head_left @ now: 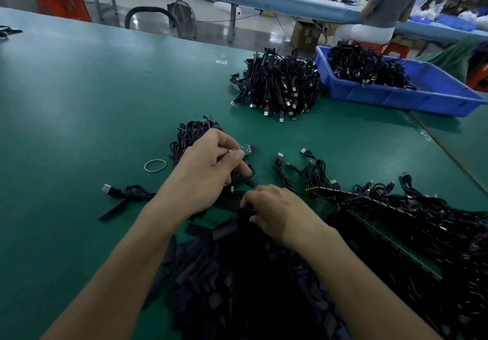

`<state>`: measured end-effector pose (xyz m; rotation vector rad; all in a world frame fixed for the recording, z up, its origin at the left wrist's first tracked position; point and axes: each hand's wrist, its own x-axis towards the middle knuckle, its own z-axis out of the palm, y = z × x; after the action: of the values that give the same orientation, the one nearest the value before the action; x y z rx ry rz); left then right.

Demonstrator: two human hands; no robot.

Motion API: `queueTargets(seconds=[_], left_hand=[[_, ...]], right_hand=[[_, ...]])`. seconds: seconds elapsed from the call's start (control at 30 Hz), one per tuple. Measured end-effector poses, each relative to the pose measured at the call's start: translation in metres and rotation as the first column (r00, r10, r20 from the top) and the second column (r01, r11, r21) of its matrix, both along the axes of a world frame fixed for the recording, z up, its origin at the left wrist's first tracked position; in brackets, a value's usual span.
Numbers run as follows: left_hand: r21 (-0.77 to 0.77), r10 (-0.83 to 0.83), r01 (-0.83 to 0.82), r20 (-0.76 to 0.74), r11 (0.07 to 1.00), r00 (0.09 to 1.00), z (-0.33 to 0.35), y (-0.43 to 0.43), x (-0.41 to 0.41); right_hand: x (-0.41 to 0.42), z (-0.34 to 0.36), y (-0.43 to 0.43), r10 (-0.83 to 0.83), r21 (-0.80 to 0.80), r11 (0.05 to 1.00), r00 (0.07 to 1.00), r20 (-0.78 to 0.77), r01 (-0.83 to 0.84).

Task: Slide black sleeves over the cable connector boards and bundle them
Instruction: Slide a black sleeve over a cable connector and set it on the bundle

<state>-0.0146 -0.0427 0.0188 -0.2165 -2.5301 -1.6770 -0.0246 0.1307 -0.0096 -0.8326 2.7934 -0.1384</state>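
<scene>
Left hand: centre of the frame; thumb and fingers pinch a board, whose bare tip juts out to the right of the fingertips.
Right hand: just below and right of the left hand, fingers curled down into the top of the sleeves; whether it grips one cannot be told.
Sleeves: loose black heap, lower centre, under both forearms.
Bundle: coiled cables just behind the left hand.
Band: pale ring lying flat on the counter, left of the left hand.
Single cable: lower left of the band, USB plug pointing left.
Loose cables: tangled mass at right, with green board strips among them.
Heap: bundled cables, upper centre.
Bin: blue, upper right, just beside the heap, holding more cables.
</scene>
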Motion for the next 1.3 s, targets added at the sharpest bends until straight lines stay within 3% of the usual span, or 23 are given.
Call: queueTargets(seconds=[0.1,0.2,0.27,0.4,0.53,0.83,1.07,1.3], left_hand=[[-0.015,0.036,-0.036,0.014,0.999,0.999,-0.003,0.001,-0.001],[-0.12,0.143,-0.152,-0.079,0.981,0.987,-0.008,0.002,0.0],[-0.1,0.172,-0.182,-0.106,0.978,0.979,-0.009,0.001,0.001],[-0.033,0.165,-0.168,-0.084,0.985,0.983,-0.01,0.0,0.0],[-0.085,0.142,-0.15,-0.1,0.985,0.985,-0.014,0.001,-0.001],[-0.14,-0.029,0.028,-0.003,0.99,1.0,-0.018,0.009,-0.001],[-0.132,-0.065,0.068,0.029,0.989,0.997,-0.013,0.011,0.001],[-0.16,-0.062,0.065,0.026,0.985,0.998,-0.011,0.011,0.001]], right_hand=[[0.0,-0.002,0.007,-0.082,-0.084,0.993,0.995,0.055,0.087],[0.004,0.001,0.014,-0.137,-0.175,0.975,0.991,0.006,0.136],[0.006,0.003,0.017,-0.176,-0.276,0.947,0.984,-0.013,0.166],[0.007,0.008,0.022,-0.258,-0.501,0.827,0.964,0.065,0.256],[0.014,0.011,0.024,-0.281,-0.678,0.68,0.953,0.109,0.278],[0.024,-0.004,0.033,-0.335,-0.751,0.561,0.925,0.179,0.348],[0.028,-0.004,0.031,-0.326,-0.879,0.341,0.919,0.221,0.333],[0.027,0.002,0.026,-0.357,-0.915,0.278,0.916,0.186,0.294]])
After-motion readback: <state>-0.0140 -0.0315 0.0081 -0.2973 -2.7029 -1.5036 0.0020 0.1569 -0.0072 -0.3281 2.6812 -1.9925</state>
